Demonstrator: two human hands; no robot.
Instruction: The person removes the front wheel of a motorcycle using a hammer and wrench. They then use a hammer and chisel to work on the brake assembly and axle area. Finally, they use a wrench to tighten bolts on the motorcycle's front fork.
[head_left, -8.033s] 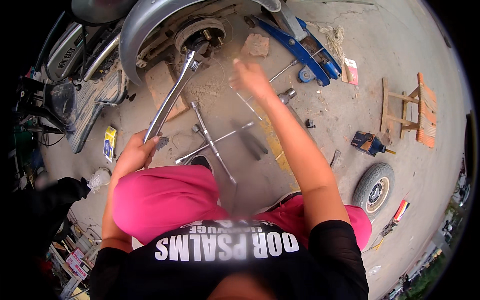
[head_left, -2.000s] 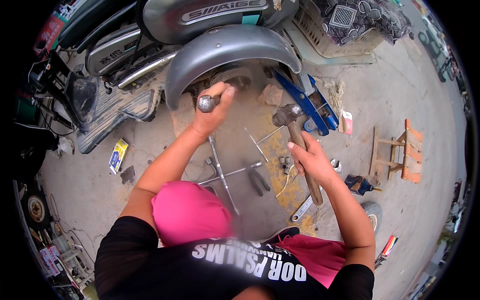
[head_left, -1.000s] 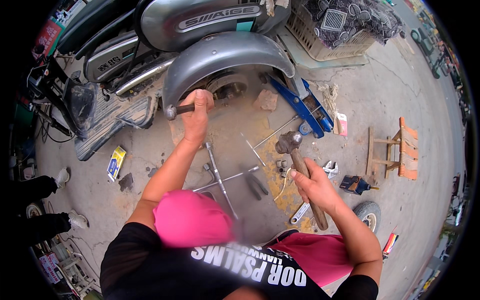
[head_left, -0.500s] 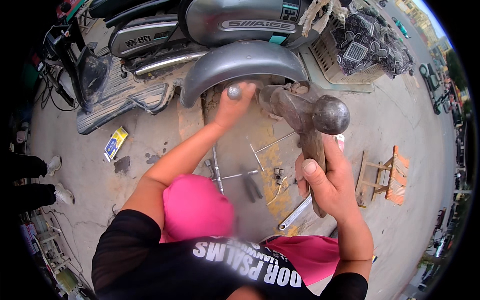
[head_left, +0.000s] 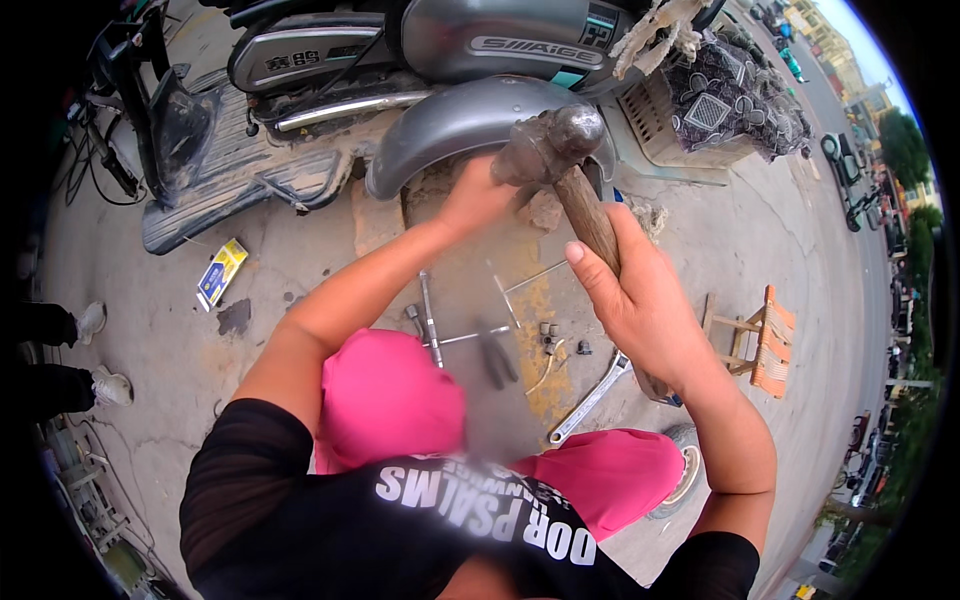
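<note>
My right hand (head_left: 650, 295) is wrapped round the wooden handle of a ball-peen hammer (head_left: 550, 148). The hammer's worn steel head is up in front of the grey rear fender (head_left: 455, 120) of an electric scooter, its rounded end toward the upper right. Under the fender arch, my left hand (head_left: 480, 198) is closed. Half a second ago the round end of a metal rod showed in that fist; now the hammer head hides the fingertips and the rod. Whether the hammer touches the rod cannot be seen.
Below my hands lie an adjustable wrench (head_left: 592, 398), a cross-shaped wrench (head_left: 432, 325), blurred dark pliers (head_left: 497, 362) and several sockets (head_left: 549, 330). A wooden stool (head_left: 768, 343) and a wheel (head_left: 685, 472) are to the right. A yellow-blue box (head_left: 222, 273) lies left, near another person's shoes (head_left: 112, 385).
The hammer has swung forward and left, from beside the fender to in front of my left hand. My left hand stays under the arch. The view has shifted slightly.
</note>
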